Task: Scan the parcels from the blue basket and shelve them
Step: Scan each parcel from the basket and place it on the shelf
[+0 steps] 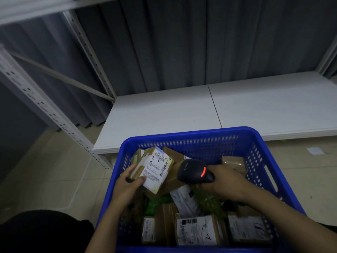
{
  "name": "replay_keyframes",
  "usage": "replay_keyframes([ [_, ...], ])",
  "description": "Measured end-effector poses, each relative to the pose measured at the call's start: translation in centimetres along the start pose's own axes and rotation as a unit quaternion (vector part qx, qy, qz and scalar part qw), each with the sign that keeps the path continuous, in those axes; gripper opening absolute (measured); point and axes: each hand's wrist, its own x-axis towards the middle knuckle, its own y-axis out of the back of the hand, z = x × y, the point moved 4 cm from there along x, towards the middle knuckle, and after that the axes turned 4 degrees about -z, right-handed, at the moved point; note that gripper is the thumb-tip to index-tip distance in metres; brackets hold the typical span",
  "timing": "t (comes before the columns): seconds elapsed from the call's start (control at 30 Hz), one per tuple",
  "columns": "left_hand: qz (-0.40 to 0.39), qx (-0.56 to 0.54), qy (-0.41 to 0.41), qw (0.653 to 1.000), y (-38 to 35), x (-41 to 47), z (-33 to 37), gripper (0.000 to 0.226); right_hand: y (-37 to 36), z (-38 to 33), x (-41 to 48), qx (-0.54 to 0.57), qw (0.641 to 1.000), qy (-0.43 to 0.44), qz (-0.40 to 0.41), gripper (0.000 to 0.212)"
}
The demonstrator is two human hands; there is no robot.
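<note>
The left hand (127, 183) grips a small parcel (156, 168) over the left side of the blue basket (182, 134), label tilted up so the scanner (193, 171), clasped in the right hand (224, 179) just to its right, can read it; the shelf (182, 110) lies on the far side

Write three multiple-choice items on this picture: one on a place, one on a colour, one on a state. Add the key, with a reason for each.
1. Where is the labelled parcel that the left hand holds?
A. on the white shelf board
B. on the floor
C. over the blue basket

2. What colour is the light on the scanner?
A. red-orange
B. green
C. white

3. What is the right hand doing?
A. hanging idle
B. gripping the scanner
C. pressing on the shelf

Key:
1 C: it is held up above the other parcels in the basket.
2 A: a red-orange bar glows on the scanner's head.
3 B: its fingers wrap the scanner's handle.
</note>
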Motion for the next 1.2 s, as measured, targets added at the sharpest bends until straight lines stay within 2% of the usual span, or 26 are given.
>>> replay_keyframes([
  [0.07, -0.005, -0.016, -0.012, 1.000, -0.4, -0.4, 1.1, 0.055, 0.5, -0.1, -0.2, 0.021, 0.999, -0.006, 0.027, 0.014],
  [0.17, -0.007, -0.035, -0.044, 0.998, -1.1, -0.7, 4.3, 0.048, 1.9, -0.2, -1.0, 0.082, 0.991, -0.029, 0.099, 0.022],
  [0.23, -0.021, -0.051, -0.066, 0.996, -1.9, -0.8, 7.4, 0.041, 3.5, -0.4, -2.1, 0.139, 0.977, -0.043, 0.155, 0.019],
  [0.3, -0.046, -0.059, -0.097, 0.993, -3.1, -1.0, 10.6, 0.031, 5.3, -0.2, -3.3, 0.207, 0.951, -0.057, 0.224, 0.016],
  [0.4, -0.073, -0.042, -0.145, 0.986, -5.2, -1.9, 16.2, 0.030, 8.5, -0.2, -5.8, 0.323, 0.887, -0.053, 0.325, 0.010],
  [0.57, -0.159, -0.057, -0.187, 0.968, -8.9, -5.1, 25.0, 0.023, 14.0, -1.3, -9.5, 0.394, 0.828, -0.012, 0.400, 0.012],
  [0.73, -0.229, -0.028, -0.231, 0.945, -11.0, -7.6, 31.8, 0.044, 19.4, -3.6, -12.3, 0.415, 0.786, 0.025, 0.458, 0.012],
  [0.8, -0.275, -0.007, -0.273, 0.922, -11.5, -8.2, 34.3, 0.075, 21.9, -4.4, -13.3, 0.418, 0.769, 0.037, 0.483, 0.017],
  [0.87, -0.312, 0.047, -0.312, 0.896, -11.7, -9.0, 36.6, 0.108, 24.4, -5.2, -14.3, 0.418, 0.751, 0.047, 0.509, 0.013],
  [0.93, -0.331, 0.082, -0.340, 0.876, -12.1, -9.8, 38.8, 0.122, 26.9, -5.7, -15.2, 0.421, 0.736, 0.053, 0.527, 0.006],
  [1.0, -0.313, 0.098, -0.371, 0.869, -12.6, -10.5, 41.0, 0.125, 29.2, -5.9, -15.8, 0.424, 0.725, 0.060, 0.540, 0.009],
  [1.1, -0.252, 0.110, -0.431, 0.860, -13.7, -11.5, 44.7, 0.098, 32.3, -5.9, -16.8, 0.422, 0.715, 0.066, 0.553, 0.022],
  [1.2, -0.190, 0.100, -0.472, 0.855, -15.0, -12.0, 47.8, 0.083, 34.9, -5.1, -17.7, 0.459, 0.690, 0.077, 0.555, 0.015],
])
